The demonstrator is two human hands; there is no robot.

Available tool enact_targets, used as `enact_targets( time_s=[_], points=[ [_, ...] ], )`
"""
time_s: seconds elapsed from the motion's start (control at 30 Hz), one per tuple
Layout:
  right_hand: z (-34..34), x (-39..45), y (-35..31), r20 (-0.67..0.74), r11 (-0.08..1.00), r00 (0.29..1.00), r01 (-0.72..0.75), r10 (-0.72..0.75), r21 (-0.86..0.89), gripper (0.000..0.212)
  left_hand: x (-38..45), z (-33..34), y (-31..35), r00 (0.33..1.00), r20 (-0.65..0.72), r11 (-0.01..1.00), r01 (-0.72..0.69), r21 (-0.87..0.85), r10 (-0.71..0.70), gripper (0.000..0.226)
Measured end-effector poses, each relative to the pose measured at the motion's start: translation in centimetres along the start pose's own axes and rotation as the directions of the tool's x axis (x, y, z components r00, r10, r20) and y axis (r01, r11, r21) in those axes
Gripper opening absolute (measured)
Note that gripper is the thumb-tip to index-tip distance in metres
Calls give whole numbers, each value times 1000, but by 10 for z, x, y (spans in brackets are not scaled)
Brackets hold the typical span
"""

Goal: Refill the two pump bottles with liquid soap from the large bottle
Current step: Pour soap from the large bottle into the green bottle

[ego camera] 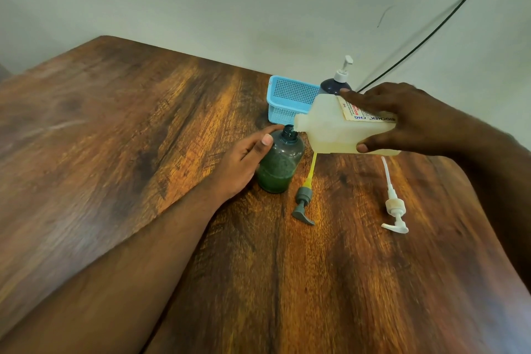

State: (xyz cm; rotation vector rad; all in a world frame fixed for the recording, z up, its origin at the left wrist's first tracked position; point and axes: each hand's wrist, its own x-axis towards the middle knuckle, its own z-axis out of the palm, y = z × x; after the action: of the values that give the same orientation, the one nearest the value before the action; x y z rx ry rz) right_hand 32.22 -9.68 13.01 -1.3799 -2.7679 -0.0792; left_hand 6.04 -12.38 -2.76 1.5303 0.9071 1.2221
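My right hand point(408, 118) grips the large translucent white bottle point(330, 126), tipped on its side with its mouth over the open neck of a clear grey pump bottle point(280, 162). That bottle stands upright, about half full of green liquid, and my left hand point(244, 161) holds its side. Its grey pump head with a yellow tube point(304, 201) lies on the table beside it. A white pump head point(394, 204) lies further right. Behind the large bottle stands a dark blue pump bottle point(334, 85) with its white pump on.
A light blue perforated basket point(290, 100) sits on the wooden table point(143, 123) just behind the bottles. The table meets a pale wall at the back. A black cable point(431, 34) runs down the wall at the right.
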Motion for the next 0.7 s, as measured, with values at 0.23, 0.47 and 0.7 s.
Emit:
enact_targets(
  time_s=[0.23,0.47,0.7],
  points=[
    [6,-9,-5,-14,998,999,-46,47,35,85,0,0,1,1000,0,1000,2,-11,-2,37],
    [19,-31,-34,-92,986,981,-169,168,-8,81,-1,2,6,999,-11,998,30,-52,-30,32],
    [61,-41,-40,-205,888,906,-279,369,364,69,-1,3,9,998,-21,996,58,-64,-60,28]
  ],
)
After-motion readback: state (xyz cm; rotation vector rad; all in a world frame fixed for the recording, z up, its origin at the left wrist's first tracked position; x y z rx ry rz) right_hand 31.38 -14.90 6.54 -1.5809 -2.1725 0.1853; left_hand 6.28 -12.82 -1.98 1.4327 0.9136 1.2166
